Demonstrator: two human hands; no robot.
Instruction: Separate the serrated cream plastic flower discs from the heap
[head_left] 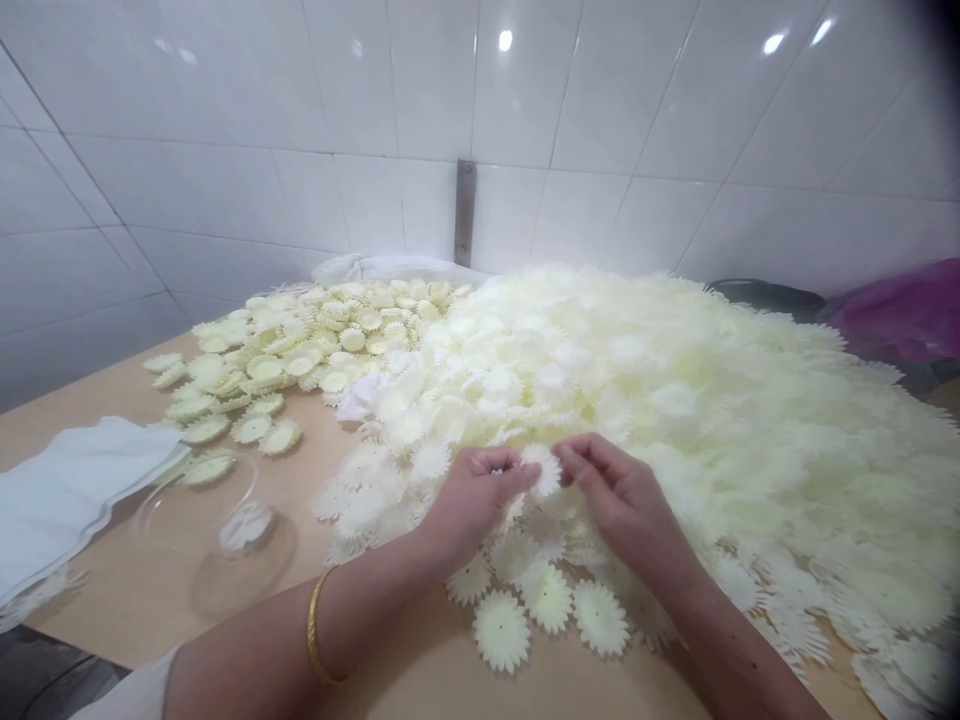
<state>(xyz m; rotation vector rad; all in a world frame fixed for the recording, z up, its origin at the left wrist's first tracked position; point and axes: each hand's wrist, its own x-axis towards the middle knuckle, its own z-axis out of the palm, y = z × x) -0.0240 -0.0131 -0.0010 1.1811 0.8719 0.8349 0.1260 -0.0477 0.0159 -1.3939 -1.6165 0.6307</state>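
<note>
A: How do the hands stand?
B: The left hand (480, 490) is nearly closed, thumb and finger pinching a pale flower disc (545, 470) just off the middle of the view, toward five o'clock. The right hand (619, 485) sits by the disc's three o'clock edge, thumb and fingertips drawn close together; whether they grip it, I can't tell.

A: What's that disc like?
B: Thin and round, with a toothed rim like petals. A few loose discs (502, 630) lie flat below, toward six o'clock, yellow-green in the middle with a tiny dark spot.

A: And the big heap?
B: A fluffy, overlapping mound (675, 400) of similar toothed pieces, around three to four o'clock. Toward nine there's a second pile (300, 360), thicker-looking and yellower.

A: Around those?
B: A smooth tan table (420, 670) underneath, a white sheet (82, 490) at eight, glossy wall tiles (600, 90) behind, a metal strip (465, 210) upright at twelve. Crumpled magenta plastic (907, 310) at three. A gold-coloured bangle (315, 625) is worn at seven.
</note>
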